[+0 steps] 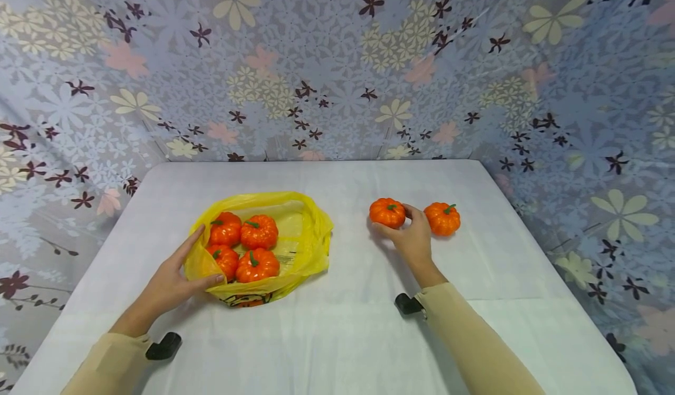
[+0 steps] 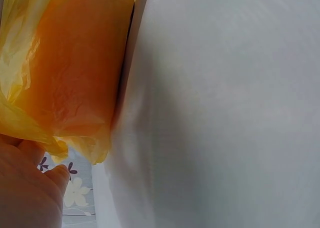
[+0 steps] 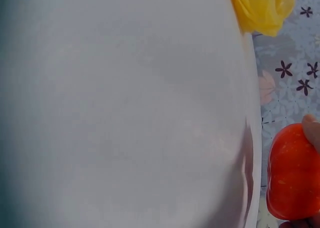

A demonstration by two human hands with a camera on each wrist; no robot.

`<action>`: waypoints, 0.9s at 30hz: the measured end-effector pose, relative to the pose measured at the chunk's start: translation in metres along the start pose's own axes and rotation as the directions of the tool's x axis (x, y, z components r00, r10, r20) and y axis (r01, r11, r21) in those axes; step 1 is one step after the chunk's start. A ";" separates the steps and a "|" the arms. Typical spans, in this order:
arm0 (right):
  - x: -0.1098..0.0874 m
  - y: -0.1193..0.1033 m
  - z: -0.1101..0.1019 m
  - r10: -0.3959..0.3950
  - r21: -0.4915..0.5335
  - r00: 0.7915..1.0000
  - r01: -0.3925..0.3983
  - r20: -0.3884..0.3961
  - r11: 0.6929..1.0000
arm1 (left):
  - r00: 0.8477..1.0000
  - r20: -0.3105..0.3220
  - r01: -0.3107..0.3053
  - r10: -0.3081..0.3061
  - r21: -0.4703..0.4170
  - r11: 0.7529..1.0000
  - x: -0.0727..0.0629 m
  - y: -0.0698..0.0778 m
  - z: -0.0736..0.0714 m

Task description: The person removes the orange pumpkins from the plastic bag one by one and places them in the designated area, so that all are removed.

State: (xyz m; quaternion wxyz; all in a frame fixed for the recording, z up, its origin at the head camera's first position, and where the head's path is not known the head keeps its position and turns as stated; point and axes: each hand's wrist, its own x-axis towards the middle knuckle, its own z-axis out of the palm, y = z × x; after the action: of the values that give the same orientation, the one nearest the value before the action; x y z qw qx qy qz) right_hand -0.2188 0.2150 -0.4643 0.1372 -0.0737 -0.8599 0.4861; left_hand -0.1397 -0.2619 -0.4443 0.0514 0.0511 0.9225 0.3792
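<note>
A yellow plastic bag (image 1: 316, 231) lies wide-mouthed on the table at left, with several small orange toy pumpkins (image 1: 259, 232) with green stems inside. My left hand (image 1: 171, 283) holds the bag's left rim, thumb at the near side and fingers at the far side. In the left wrist view, orange shows through the bag's thin wall (image 2: 75, 78). Between thumb and fingers, my right hand (image 1: 413, 237) grips another orange toy pumpkin (image 1: 387, 212), right of the bag. That pumpkin (image 3: 295, 173) also shows at the edge of the right wrist view.
One more toy pumpkin (image 1: 443, 219) sits just right of my right hand. A white cloth covers the table (image 1: 348, 336). Behind it and at the sides hangs a floral curtain (image 1: 327, 78). Black wrist mounts (image 1: 164, 346) stick out from both sleeves.
</note>
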 end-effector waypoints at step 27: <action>0.000 0.010 -0.011 0.043 -0.112 0.999 -0.045 -0.024 0.993 | 1.000 -0.001 0.011 -0.011 -0.003 1.000 -0.005 0.004 0.005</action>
State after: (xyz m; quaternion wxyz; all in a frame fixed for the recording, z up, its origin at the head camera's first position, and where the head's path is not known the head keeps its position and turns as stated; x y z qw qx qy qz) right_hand -0.2156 0.2294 -0.4672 0.1312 -0.1055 -0.8826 0.4389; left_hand -0.1336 -0.2564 -0.4449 0.0532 0.0456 0.9223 0.3801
